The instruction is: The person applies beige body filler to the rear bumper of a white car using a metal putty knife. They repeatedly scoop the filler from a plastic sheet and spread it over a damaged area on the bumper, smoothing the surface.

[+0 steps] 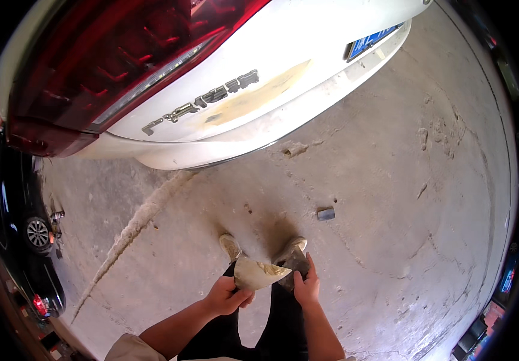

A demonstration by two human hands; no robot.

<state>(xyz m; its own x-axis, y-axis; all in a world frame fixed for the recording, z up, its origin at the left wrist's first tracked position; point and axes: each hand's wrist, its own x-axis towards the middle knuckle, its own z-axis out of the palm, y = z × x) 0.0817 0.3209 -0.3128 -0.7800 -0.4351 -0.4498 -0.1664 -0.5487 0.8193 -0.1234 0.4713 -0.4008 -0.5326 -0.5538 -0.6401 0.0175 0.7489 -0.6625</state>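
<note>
Head view: left hand (228,296) holds pale sheet (256,274); right hand (307,289), dark piece (297,262).

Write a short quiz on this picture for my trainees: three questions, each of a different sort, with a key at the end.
1. Choose one. What does the left hand hold?
a) a spray can
b) a pale, curved sheet
c) a hammer

2. True or false: the small grey block on the floor lies farther to the person's right than both shoes.

3. Fill the gap: the tail lamp of the white car is ____ in colour.

Key: 1 b; 2 true; 3 red.
</note>
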